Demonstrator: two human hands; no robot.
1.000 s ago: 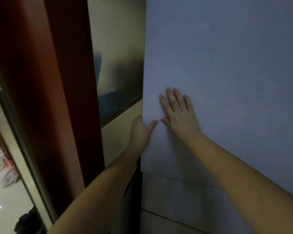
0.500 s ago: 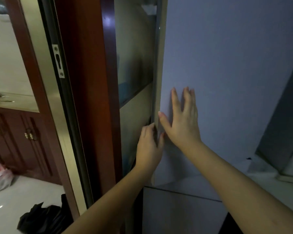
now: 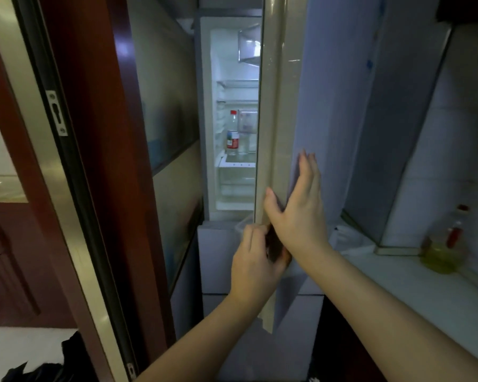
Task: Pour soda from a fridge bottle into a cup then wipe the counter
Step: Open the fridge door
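Note:
The fridge door (image 3: pixel 326 111) stands partly open, showing the lit white interior (image 3: pixel 232 67). On a shelf inside stands a clear bottle (image 3: pixel 232 133) with a red cap and red label. My left hand (image 3: pixel 255 266) curls around the door's lower edge. Flat against the door's front lies my right hand (image 3: pixel 301 210), fingers apart and thumb hooked on the door edge. A white counter (image 3: pixel 414 288) runs along the right. No cup shows.
A dark red wooden door frame (image 3: pixel 94 161) and a glass sliding panel (image 3: pixel 171 106) stand close on the left. A bottle of yellow oil (image 3: pixel 444 249) sits on the counter at the right. A black bag (image 3: pixel 50 365) lies on the floor at lower left.
The fridge door has swung open toward the right, exposing the lit inside and the bottle. Both hands stayed on the door edge and moved with it.

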